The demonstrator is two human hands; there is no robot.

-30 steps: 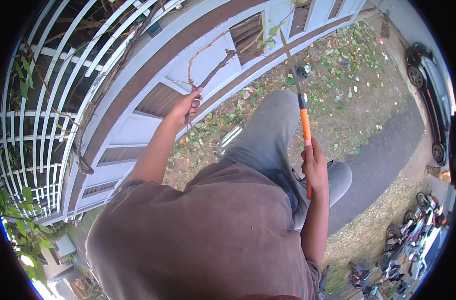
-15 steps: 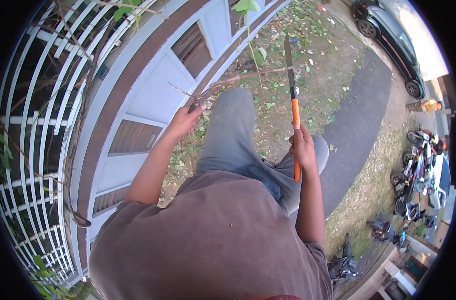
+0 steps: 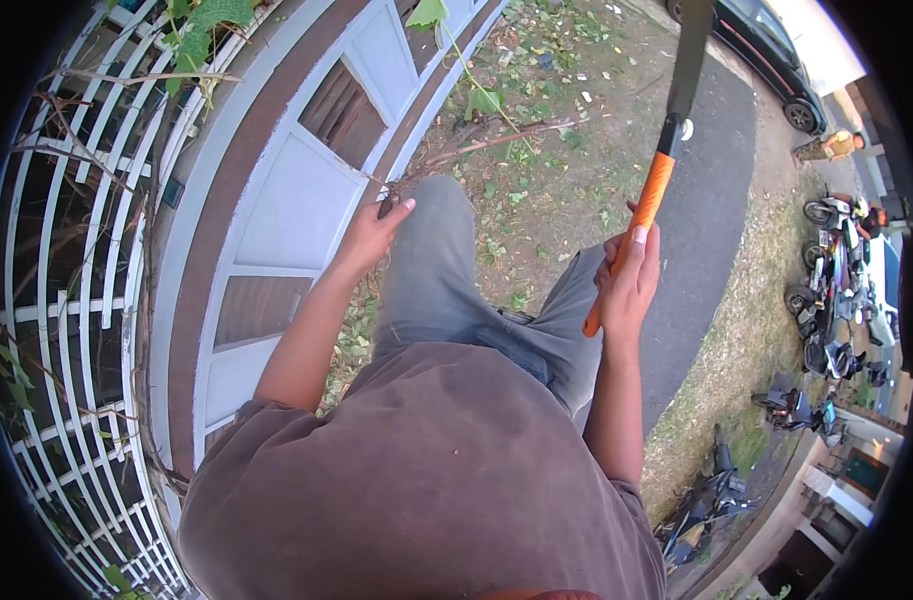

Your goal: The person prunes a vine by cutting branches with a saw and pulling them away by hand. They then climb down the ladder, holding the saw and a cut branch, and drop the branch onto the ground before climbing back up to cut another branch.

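My left hand [image 3: 382, 225] is closed around a woody branch [image 3: 457, 152] beside the wall, above my left knee. The branch forks into thin twigs that stretch up and right over the ground, with a green leaf hanging near them. My right hand [image 3: 632, 265] grips the orange handle of a long-bladed tool [image 3: 657, 185]. Its dark blade points up past the top edge of the view, well to the right of the branch and apart from it.
White metal bars [image 3: 87, 300] with vines stand on the left, beside a pale panelled wall [image 3: 287, 205]. Leaf litter covers the ground. A dark car [image 3: 762, 55], a person [image 3: 835, 146] and parked motorcycles [image 3: 827, 290] are on the right.
The tool has moved up and to the right, its blade now tilted right and larger in view. My left hand still holds the branch. The view has shifted slightly.
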